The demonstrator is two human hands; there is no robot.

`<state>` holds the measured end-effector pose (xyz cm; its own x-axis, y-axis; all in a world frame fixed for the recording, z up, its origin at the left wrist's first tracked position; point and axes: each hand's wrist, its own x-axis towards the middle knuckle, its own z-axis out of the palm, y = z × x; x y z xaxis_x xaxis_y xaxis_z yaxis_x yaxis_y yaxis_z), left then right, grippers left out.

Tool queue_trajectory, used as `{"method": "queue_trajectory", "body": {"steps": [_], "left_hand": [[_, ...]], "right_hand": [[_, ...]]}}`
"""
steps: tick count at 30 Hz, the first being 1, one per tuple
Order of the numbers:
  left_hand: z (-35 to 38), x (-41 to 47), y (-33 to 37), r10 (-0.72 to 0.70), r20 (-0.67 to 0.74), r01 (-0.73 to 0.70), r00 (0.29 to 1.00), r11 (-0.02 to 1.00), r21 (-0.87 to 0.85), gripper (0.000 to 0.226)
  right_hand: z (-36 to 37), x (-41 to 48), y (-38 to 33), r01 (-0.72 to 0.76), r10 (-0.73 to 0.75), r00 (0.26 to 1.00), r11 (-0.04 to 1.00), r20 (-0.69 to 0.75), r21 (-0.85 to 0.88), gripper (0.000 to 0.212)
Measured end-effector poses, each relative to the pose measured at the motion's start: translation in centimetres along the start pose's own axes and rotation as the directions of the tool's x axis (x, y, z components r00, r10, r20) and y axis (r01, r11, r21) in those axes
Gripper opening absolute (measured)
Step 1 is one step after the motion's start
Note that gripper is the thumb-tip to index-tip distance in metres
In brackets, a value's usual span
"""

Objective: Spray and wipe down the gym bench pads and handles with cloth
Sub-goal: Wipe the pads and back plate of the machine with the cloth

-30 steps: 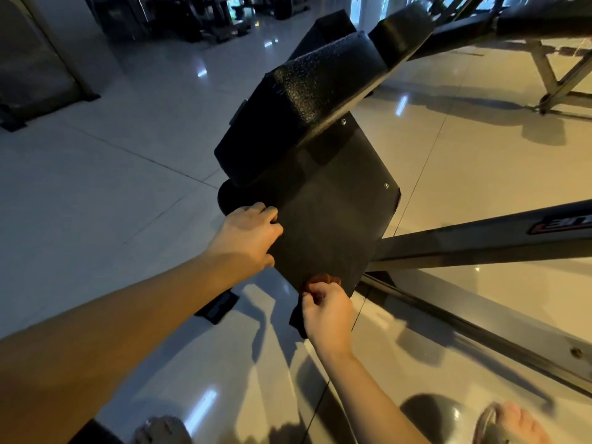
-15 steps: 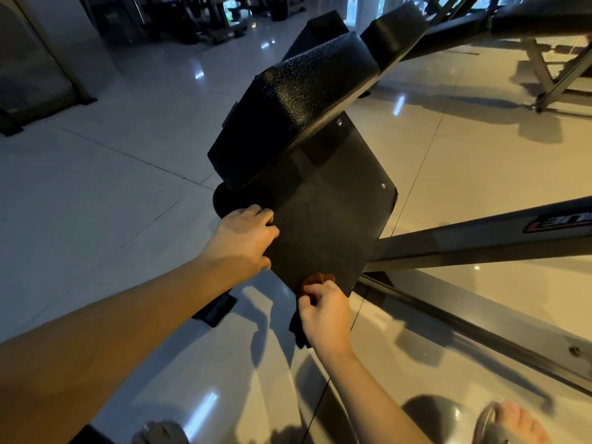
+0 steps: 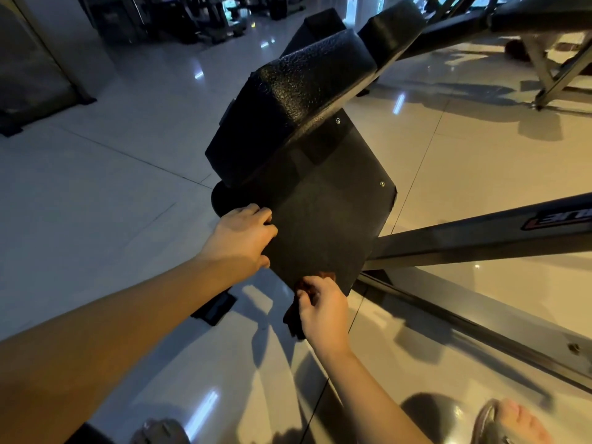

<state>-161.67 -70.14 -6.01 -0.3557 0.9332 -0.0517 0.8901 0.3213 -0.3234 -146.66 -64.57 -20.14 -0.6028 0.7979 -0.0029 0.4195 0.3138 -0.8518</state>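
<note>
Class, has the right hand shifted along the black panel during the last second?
No. The right hand stays at the bottom edge of the black panel, pinching the cloth there.

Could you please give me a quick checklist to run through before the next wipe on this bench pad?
1. Grip on the cloth: ok, the right hand pinches it at the lower corner of the backing board.
2. Board steadied: ok, the left hand grips its left edge.
3. Board sprayed: cannot tell.
4. The spray bottle within reach: cannot tell, none in view.
5. The textured pad wiped: cannot tell.
</note>
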Motion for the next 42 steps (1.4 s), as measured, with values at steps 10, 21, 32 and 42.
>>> {"method": "queue_trajectory", "body": {"steps": [10, 21, 32, 42], "left_hand": [[-0.1, 0.0, 0.1, -0.005, 0.029, 0.005, 1.0, 1.0, 0.013, 0.056], [-0.2, 0.0, 0.2, -0.017, 0.015, 0.017, 1.0, 1.0, 0.004, 0.058], [-0.4, -0.2, 0.1, -0.019, 0.021, 0.019, 1.0, 1.0, -0.018, 0.061], [1.1, -0.9, 0.5, -0.028, -0.011, 0.028, 1.0, 0.999, 0.033, 0.055]], "right_hand": [[0.2, -0.7, -0.1, 0.045, -0.044, 0.999, 0.998, -0.024, 0.05, 0.012], [1.0, 0.2, -3.1, -0.043, 0.059, 0.998, 0.917, -0.028, 0.397, 0.022], [0.1, 0.9, 1.4, -0.188, 0.208, 0.966, 0.973, -0.154, 0.133, 0.017], [-0.7, -1.4, 3.9, -0.011, 0.011, 0.999, 1.0, 0.038, -0.001, 0.019]]}}
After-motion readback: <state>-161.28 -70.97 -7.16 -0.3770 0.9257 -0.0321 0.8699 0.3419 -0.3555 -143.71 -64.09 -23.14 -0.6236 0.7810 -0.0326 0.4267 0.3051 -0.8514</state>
